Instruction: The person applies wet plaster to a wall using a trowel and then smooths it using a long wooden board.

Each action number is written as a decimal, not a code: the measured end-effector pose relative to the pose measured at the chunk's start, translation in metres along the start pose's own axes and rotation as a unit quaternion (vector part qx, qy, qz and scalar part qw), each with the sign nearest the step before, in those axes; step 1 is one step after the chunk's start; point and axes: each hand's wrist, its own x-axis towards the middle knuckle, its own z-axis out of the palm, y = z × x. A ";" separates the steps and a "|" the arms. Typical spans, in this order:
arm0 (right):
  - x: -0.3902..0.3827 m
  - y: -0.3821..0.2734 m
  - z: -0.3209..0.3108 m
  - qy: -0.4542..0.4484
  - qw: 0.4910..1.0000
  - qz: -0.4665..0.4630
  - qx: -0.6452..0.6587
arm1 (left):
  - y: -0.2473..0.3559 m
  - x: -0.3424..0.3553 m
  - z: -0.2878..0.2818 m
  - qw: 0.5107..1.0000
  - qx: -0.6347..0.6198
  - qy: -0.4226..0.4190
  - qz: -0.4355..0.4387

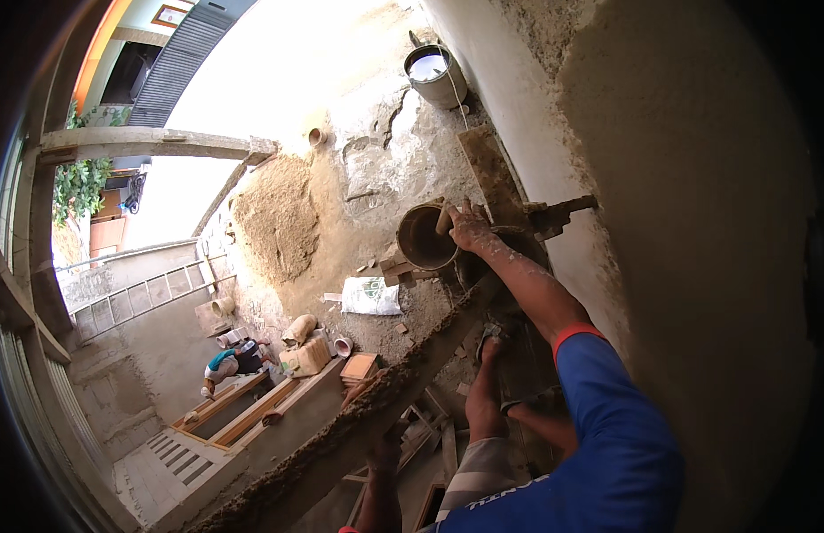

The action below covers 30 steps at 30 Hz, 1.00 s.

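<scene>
Nearest the camera is the wearer's blue sleeve [607,400], ending in a red cuff, with white lettering on the shirt only partly in view. From the left, a grey frame [39,302] curves along the picture's rim; beyond it hangs a small framed notice [170,16], its writing too small to read. A ladder [146,293] slants along the far wall, and a co-worker [224,364] bends beside long timber frames [243,417]. A white sack [371,296] with a green print lies near the sand heap [274,218].

A rough, mortar-crusted ledge [341,444] runs diagonally up from the lower edge, bounding the wearer's left side. The left hand [387,451] is in shadow beside it; whether it is open or closed cannot be told. Room to move is narrow between this ledge and the plastered wall [687,222] on the right, and widens over the sunlit ground ahead.

The bucket [421,242] stands just past the ledge's upper end, mouth toward the camera. The right hand [470,228] is at its right rim, fingers by a short rounded handle [445,218]; its grip is unclear. Farther up, a dark pail [440,89] holds bright, reflecting liquid by the wall's foot.
</scene>
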 end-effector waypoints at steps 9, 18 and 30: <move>0.023 -0.015 0.020 -0.010 0.995 -0.083 -0.055 | 0.003 -0.002 -0.026 0.999 -0.029 -0.021 -0.013; -0.248 0.013 -0.190 0.030 0.801 0.127 0.584 | 0.027 -0.019 -0.023 0.992 -0.102 -0.024 0.066; -0.587 -0.158 -0.301 0.074 0.881 -0.098 0.458 | 0.121 -0.053 -0.008 0.991 -0.045 -0.061 0.106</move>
